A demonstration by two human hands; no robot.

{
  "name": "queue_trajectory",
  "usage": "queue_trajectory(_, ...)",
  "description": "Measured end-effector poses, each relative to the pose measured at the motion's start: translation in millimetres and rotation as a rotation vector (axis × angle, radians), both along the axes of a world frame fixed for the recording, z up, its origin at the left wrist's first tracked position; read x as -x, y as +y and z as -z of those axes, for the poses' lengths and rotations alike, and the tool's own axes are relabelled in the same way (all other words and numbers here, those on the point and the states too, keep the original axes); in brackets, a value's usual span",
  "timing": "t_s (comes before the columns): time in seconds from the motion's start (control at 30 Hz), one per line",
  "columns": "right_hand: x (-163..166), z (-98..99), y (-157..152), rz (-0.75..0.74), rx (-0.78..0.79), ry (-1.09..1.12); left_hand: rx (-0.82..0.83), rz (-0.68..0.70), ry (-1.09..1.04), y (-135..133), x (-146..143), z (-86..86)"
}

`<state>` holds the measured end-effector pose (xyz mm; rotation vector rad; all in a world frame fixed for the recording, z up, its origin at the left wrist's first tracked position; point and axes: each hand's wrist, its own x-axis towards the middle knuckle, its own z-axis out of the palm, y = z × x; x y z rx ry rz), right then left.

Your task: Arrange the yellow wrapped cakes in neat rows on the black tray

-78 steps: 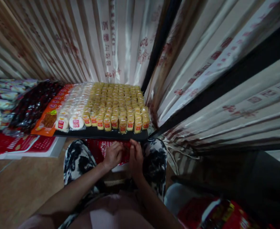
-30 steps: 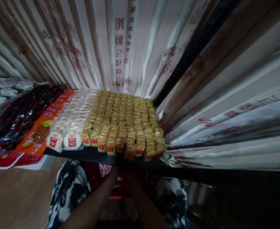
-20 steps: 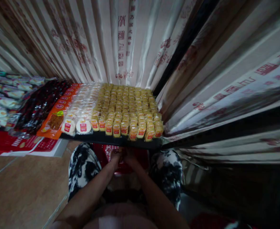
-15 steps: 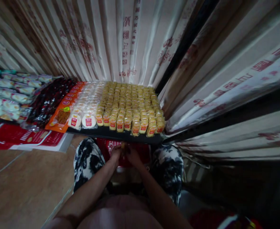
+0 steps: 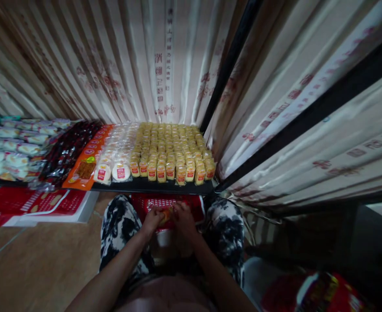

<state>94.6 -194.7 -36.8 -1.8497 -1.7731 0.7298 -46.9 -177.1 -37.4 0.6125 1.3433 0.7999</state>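
Note:
Between my knees, over a red bag (image 5: 195,210), both hands meet around a small packaged snack (image 5: 166,215) in yellow-orange. My left hand (image 5: 152,219) pinches it from the left. My right hand (image 5: 182,218) has its fingers curled over its right end, partly hiding it. The snack lies tilted and its print is too blurred to read. Just beyond the hands, on a black shelf (image 5: 164,187), stand tight rows of small yellow wrapped snacks (image 5: 173,149) with red labels.
Left along the shelf lie round white wrapped snacks (image 5: 121,172), an orange packet (image 5: 85,167), dark red wrapped packets (image 5: 67,151) and white packets (image 5: 13,158). A pleated curtain (image 5: 138,65) hangs behind. Black bars (image 5: 275,143) cross at right. Red packages (image 5: 330,290) lie lower right.
The view has shifted slightly. The snack between my hands now shows more of its side and lies tilted, with my right hand's fingers over its end.

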Motion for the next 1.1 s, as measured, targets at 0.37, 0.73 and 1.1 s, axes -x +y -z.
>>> queue_trajectory(0.37,6.7,-17.0,-5.2,0.007,0.278,0.956,-0.209,0.308,0.016,13.4,34.5,-47.0)
queue_trajectory(0.73,22.1,-34.1,-0.4,0.363,0.253,1.248,-0.417,0.005,0.147,12.6,-8.5,-80.8)
queue_trajectory(1.1,10.3,-48.5,-3.1,0.405,0.117,1.022,-0.57,0.016,0.321,19.6,-20.9,-79.5)
